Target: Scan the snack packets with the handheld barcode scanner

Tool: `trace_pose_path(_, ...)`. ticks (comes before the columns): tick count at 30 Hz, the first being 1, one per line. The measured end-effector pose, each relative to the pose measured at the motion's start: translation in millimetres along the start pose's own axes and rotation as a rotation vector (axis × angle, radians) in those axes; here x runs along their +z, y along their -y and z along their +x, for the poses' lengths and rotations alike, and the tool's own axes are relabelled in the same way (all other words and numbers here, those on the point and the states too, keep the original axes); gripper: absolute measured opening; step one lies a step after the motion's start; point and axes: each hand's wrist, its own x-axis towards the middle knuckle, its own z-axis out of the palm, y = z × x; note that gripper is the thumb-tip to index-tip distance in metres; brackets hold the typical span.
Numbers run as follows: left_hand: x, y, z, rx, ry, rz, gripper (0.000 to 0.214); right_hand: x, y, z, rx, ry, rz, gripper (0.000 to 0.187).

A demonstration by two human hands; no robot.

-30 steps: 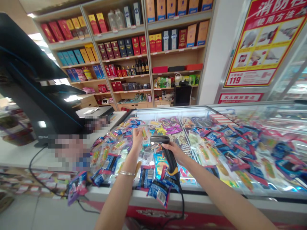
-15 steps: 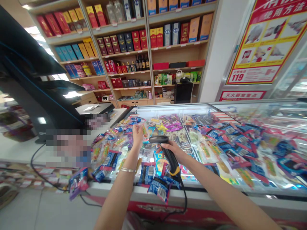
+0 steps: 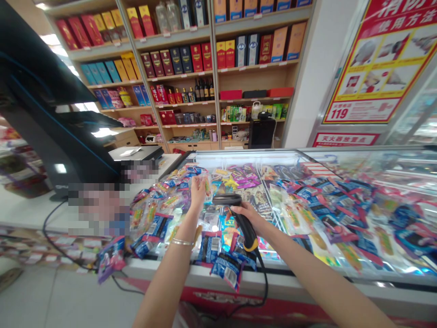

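My left hand (image 3: 197, 191) is raised above the glass counter, fingers pinched on a small yellow-orange snack packet (image 3: 206, 186) held upright. My right hand (image 3: 246, 215) is wrapped round the handle of a black corded barcode scanner (image 3: 235, 210), whose head points left toward the packet, just below and right of it. A silver bracelet (image 3: 181, 242) circles my left wrist. Under both hands lies a heap of small snack packets (image 3: 160, 214) on the glass.
A glass-topped display counter (image 3: 307, 282) covered with several blue, purple and yellow packets spreads right. A black register screen (image 3: 37, 105) stands at left on a white desk (image 3: 20, 212). Shelves of boxed bottles (image 3: 191, 59) fill the back wall. Some packets (image 3: 225, 269) overhang the front edge.
Both hands have stayed nearly still, the packet still held in front of the scanner's head. The view has shifted slightly.
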Motion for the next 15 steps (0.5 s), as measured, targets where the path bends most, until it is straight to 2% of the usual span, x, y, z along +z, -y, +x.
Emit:
trace_pose_path(3, 0.0, 2.5, 1.0, -0.113, -0.037, -0.095, 0.029, -1.0, -2.2, 0.3, -0.003, -0.010, -0.007, 0.036)
trace_pose_path(6, -2.7, 6.5, 3.3, -0.353, -0.034, -0.195, 0.023, -2.3, -5.5, 1.6, -0.019, 0.002, 0.002, 0.035)
trace_pose_path(8, -4.5, 7.9, 4.5, -0.451, 0.004, -0.218, 0.018, -3.3, -7.5, 2.6, -0.027, 0.005, 0.009, 0.034)
trace_pose_path(11, -5.2, 6.7, 4.4, -0.439, 0.046, -0.220, 0.018, -4.1, -8.6, 3.6, -0.033, 0.009, 0.010, 0.033)
trace_pose_path(15, -2.8, 1.4, 0.8, -0.273, 0.017, -0.265, 0.033, -2.6, -5.9, 2.7, -0.032, 0.002, 0.011, 0.034)
